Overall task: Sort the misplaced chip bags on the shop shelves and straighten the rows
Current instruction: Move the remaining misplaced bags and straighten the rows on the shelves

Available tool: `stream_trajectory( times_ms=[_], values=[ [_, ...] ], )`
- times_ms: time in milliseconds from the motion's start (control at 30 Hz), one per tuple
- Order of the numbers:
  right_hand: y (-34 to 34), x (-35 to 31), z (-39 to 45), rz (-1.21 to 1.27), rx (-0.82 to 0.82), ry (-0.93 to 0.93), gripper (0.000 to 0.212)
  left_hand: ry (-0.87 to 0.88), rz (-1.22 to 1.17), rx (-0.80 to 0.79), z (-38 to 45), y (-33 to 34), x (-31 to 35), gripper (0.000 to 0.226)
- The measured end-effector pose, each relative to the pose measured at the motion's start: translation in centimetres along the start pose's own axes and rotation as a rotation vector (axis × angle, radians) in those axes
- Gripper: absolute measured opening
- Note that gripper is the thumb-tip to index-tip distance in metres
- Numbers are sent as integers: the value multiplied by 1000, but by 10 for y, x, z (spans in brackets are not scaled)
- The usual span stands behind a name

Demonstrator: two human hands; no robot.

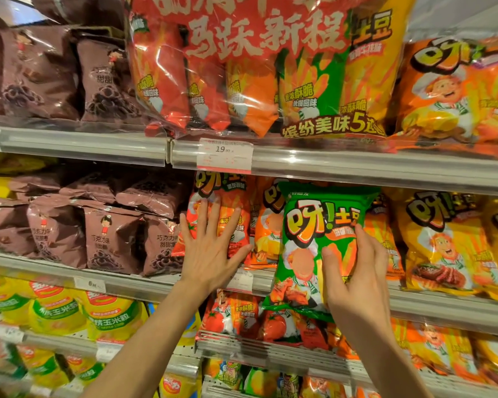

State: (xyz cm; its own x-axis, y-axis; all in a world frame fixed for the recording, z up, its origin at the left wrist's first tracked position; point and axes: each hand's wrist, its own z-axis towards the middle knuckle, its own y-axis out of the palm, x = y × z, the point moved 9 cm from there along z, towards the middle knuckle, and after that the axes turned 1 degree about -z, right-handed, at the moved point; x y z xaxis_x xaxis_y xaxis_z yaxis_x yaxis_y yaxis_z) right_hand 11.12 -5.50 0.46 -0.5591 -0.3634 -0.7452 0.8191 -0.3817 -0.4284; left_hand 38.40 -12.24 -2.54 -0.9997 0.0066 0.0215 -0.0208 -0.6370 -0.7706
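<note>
A green chip bag (308, 242) stands out in front of the orange bags (266, 231) on the middle shelf. My right hand (354, 271) grips its right side, thumb on the front and fingers behind the edge. My left hand (210, 248) lies flat with fingers spread against a red tomato-flavour bag (227, 196) at the left end of that row. Yellow bags (440, 242) of the same brand fill the shelf to the right.
Brown chocolate-snack bags (110, 239) sit left of the red bag and on the top shelf. A large clear multipack (256, 67) hangs over the top shelf rail (357, 165). Red and orange bags (270, 323) and yellow corn bags (69, 311) fill the lower shelves.
</note>
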Motion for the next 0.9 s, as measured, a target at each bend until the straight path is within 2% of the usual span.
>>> stream_trajectory(
  times_ms=[400,567,700,900],
  values=[
    [-3,4,1,43,-14,14,68,-26,-151,27,-19,-15,10,68],
    [-3,6,2,53,-22,12,68,-47,-542,132,-33,-56,45,58],
    [-8,9,1,67,-26,13,66,-72,-832,16,-40,-70,85,56],
    [-33,21,-9,237,8,11,58,-125,-1017,-97,-52,-75,130,66]
  ],
)
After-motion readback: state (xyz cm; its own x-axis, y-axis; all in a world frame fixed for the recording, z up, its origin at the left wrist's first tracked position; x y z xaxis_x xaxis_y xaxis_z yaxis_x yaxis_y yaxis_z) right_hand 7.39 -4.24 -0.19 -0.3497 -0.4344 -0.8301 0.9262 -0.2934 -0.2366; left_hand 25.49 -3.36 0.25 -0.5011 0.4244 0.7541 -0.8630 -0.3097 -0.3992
